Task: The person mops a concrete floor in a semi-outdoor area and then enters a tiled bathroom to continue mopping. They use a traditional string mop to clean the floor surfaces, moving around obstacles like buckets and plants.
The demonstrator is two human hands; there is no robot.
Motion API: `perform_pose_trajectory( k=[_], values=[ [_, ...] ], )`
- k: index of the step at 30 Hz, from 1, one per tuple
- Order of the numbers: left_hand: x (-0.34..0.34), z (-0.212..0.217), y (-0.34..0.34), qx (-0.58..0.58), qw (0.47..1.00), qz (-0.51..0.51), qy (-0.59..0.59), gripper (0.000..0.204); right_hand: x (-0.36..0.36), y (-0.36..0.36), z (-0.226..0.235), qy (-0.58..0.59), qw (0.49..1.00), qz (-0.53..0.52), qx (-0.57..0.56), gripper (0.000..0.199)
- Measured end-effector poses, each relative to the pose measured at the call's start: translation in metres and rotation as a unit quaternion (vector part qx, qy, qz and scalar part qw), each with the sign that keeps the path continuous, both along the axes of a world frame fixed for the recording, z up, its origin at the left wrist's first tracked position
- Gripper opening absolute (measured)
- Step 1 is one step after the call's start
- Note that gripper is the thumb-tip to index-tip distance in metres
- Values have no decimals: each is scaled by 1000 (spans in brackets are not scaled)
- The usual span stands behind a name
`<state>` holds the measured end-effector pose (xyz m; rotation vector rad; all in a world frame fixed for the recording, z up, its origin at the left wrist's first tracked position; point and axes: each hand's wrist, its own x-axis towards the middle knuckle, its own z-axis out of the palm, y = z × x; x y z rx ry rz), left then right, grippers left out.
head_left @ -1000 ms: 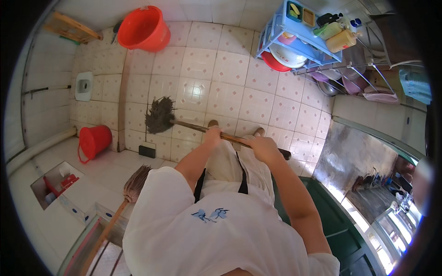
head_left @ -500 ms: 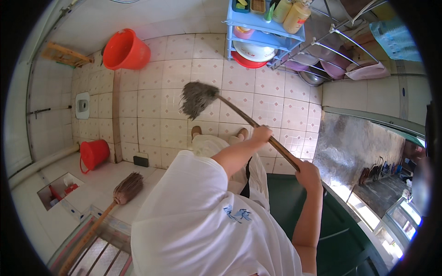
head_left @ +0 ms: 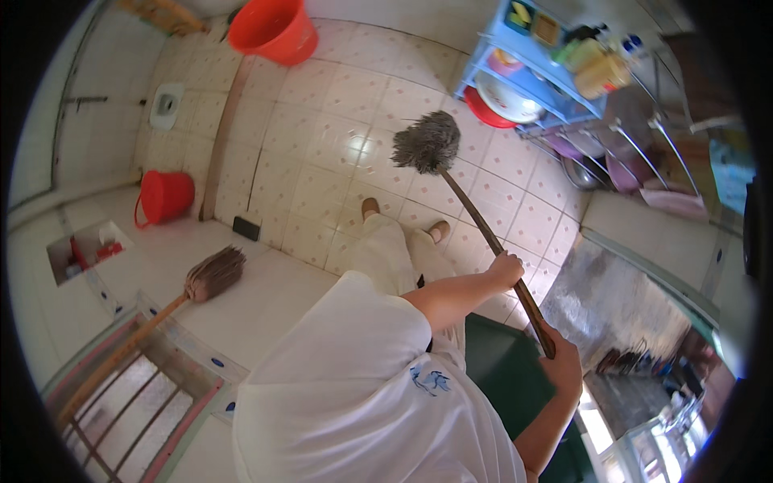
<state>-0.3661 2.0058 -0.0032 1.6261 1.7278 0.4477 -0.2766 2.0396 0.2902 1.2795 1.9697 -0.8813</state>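
A grey string mop with a long wooden handle rests its strands on the tiled floor, close to the blue shelf. My left hand is closed around the middle of the handle. Lower down, my right hand grips the handle near its end, with the tip hidden in the palm. The handle slants from the mop head down toward my right side. My feet in brown shoes stand on the tiles just short of the mop.
A blue shelf with bottles and basins stands at the far right, beside a metal rack. Red buckets stand far left and left. A brown-headed broom or mop leans at left. A dark green surface lies at my right.
The mop head has swept right across the floor toward the blue shelf, and its handle is steeper. Both hands have moved a little right and down, still gripping it. My view has turned.
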Motion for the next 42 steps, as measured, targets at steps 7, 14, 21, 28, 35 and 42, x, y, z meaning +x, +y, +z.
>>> perform_pose_trajectory(
  k=[7,14,21,28,35,42],
  values=[
    [-124,-8,-75,-109,991,79,22,16,-113,-26,-34,66,990,98,-75,63],
    [-295,-42,-207,-159,936,300,93,15,-300,-103,-100,145,943,277,-115,65],
    [-403,-116,-371,-165,880,413,166,13,-421,-220,-190,104,876,463,-89,66],
    [-391,-147,-437,-193,843,482,141,14,-418,-279,-221,25,854,514,-81,68],
    [-330,-125,-355,-212,852,466,111,15,-367,-196,-189,79,846,495,-178,74],
    [-232,-74,-217,-234,885,384,122,16,-245,-68,-171,38,856,500,-125,78]
  ],
)
